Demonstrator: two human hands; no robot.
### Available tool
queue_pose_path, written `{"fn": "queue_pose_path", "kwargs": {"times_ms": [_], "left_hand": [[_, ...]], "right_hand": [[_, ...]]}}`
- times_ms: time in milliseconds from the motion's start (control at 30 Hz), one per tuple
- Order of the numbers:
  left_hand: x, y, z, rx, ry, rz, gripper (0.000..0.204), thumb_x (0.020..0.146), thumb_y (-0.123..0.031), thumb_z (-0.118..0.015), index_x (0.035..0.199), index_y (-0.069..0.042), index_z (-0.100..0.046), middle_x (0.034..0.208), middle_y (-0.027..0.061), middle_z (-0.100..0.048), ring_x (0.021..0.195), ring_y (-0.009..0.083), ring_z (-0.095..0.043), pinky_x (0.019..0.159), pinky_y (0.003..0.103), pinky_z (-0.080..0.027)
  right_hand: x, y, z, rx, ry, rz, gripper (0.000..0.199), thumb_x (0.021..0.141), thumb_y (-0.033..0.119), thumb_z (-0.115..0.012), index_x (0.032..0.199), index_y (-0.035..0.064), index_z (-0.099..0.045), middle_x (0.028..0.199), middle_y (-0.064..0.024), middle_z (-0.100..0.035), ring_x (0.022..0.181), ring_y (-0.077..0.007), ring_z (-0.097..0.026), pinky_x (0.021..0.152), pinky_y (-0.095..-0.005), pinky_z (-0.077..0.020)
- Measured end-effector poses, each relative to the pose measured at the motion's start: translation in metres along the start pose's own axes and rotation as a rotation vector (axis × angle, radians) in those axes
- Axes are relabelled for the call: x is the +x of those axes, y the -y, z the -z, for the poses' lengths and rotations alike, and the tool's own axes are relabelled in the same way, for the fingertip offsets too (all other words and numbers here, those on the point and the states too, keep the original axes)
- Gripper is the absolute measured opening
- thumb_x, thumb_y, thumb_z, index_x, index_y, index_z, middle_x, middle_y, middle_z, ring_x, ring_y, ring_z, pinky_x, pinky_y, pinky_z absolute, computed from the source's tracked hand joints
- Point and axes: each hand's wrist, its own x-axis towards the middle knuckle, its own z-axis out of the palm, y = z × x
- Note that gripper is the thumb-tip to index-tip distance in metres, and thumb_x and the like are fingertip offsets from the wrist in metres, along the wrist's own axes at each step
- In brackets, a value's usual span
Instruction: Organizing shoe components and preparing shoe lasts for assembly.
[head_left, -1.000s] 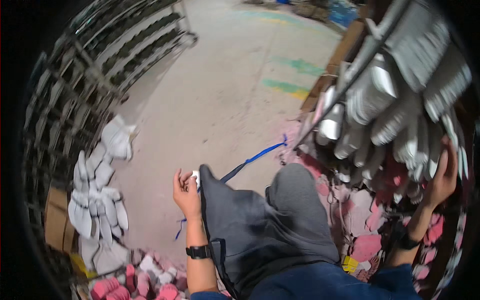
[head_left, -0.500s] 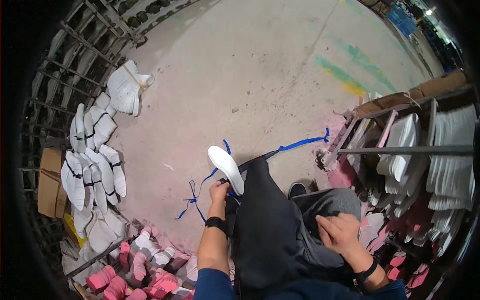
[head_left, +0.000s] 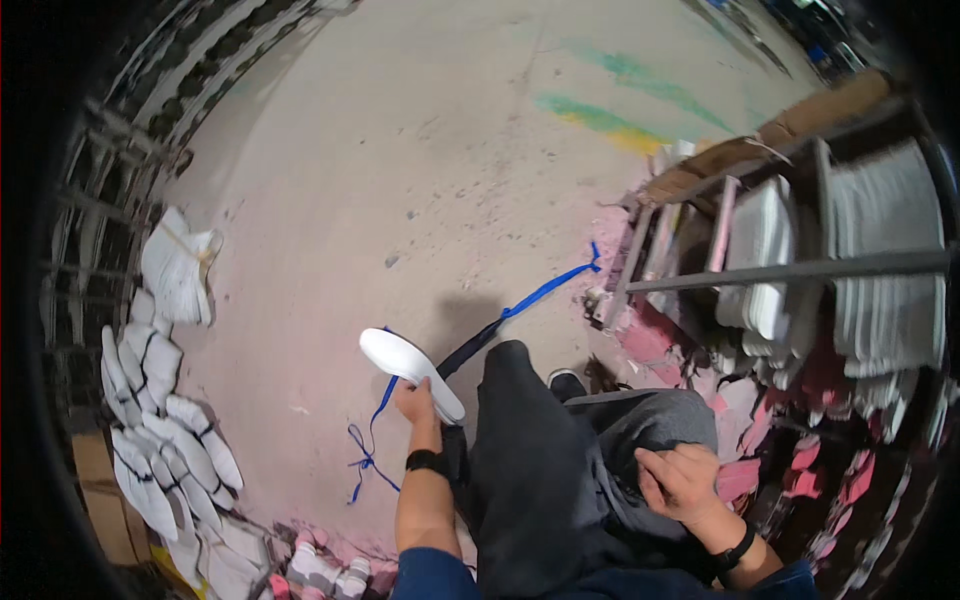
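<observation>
A white shoe insole (head_left: 405, 352), perhaps several stacked together, is gripped near its heel end by my left hand (head_left: 417, 402), fingers wrapped round its edge. It slants up and left above the floor. Over my grey-trousered right knee, my right hand (head_left: 682, 482) is curled closed, and nothing shows in it. Beyond the insole lies a blue and black strap (head_left: 548, 288) on the floor. A thin knotted blue cord (head_left: 366, 460) trails beside my left forearm.
Tied bundles of white insoles (head_left: 178, 265) line the left, by a cardboard box (head_left: 105, 500) and metal racks. At right, a metal shelf frame (head_left: 790, 272) holds stacks of white insoles (head_left: 885, 250). Pink and white pieces (head_left: 320, 565) lie at lower left.
The view has swung, shifting the floor, strap and left bundles. My left hand and the insole sit lower and further left in the picture. My right hand stays over my knee.
</observation>
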Motion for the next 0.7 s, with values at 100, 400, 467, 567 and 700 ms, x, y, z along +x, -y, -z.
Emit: {"fn": "queue_pose_path", "kwargs": {"times_ms": [100, 400, 467, 567, 700], "left_hand": [[-0.002, -0.060, 0.042, -0.605, 0.170, -0.038, 0.020, 0.080, -0.001, -0.067, 0.098, 0.003, -0.059, 0.091, 0.0077, -0.065, 0.081, 0.0163, -0.061, 0.075, 0.029, -0.048], [-0.200, -0.294, 0.154, -0.942, 0.616, -0.553, 0.048, 0.084, -0.008, -0.062, 0.125, 0.005, -0.041, 0.115, 0.0173, -0.056, 0.103, 0.0245, -0.056, 0.089, 0.036, -0.046], [-0.259, -0.302, 0.163, -0.978, 0.682, -0.597, 0.048, 0.085, -0.013, -0.063, 0.125, 0.005, -0.042, 0.113, 0.0165, -0.056, 0.102, 0.0245, -0.057, 0.085, 0.036, -0.048], [-0.332, -0.303, 0.154, -0.939, 0.836, -0.511, 0.047, 0.081, -0.005, -0.064, 0.123, 0.007, -0.047, 0.105, 0.0147, -0.062, 0.093, 0.0257, -0.061, 0.082, 0.036, -0.050], [-0.411, -0.320, 0.152, -0.455, 1.249, -0.436, 0.045, 0.082, 0.006, -0.059, 0.124, 0.005, -0.043, 0.114, 0.0166, -0.057, 0.101, 0.0226, -0.058, 0.087, 0.033, -0.049]], "right_hand": [[-0.003, 0.000, -0.006, 0.052, -0.052, -0.022, 0.029, 0.068, 0.007, -0.066, 0.097, 0.0083, -0.066, 0.062, 0.0010, -0.054, 0.051, -0.0167, -0.050, 0.047, -0.0296, -0.0390], [-0.006, 0.020, 0.020, 0.438, -0.343, -0.071, 0.061, 0.080, 0.032, -0.069, 0.130, 0.0032, -0.050, 0.129, -0.0174, -0.051, 0.115, -0.0311, -0.052, 0.095, -0.0379, -0.0431], [0.002, 0.043, 0.056, 0.487, -0.331, 0.082, 0.073, 0.080, 0.039, -0.069, 0.135, 0.0008, -0.040, 0.140, -0.0216, -0.038, 0.121, -0.0341, -0.046, 0.095, -0.0431, -0.0399], [-0.032, 0.050, 0.085, 0.394, -0.316, -0.020, 0.072, 0.080, 0.030, -0.068, 0.139, 0.0026, -0.037, 0.131, -0.0225, -0.044, 0.106, -0.0367, -0.055, 0.083, -0.0391, -0.0488], [-0.119, 0.020, 0.119, 0.136, -0.556, -0.084, 0.072, 0.075, 0.019, -0.071, 0.138, 0.0023, -0.040, 0.116, -0.0208, -0.053, 0.095, -0.0354, -0.060, 0.074, -0.0383, -0.0523]]}}
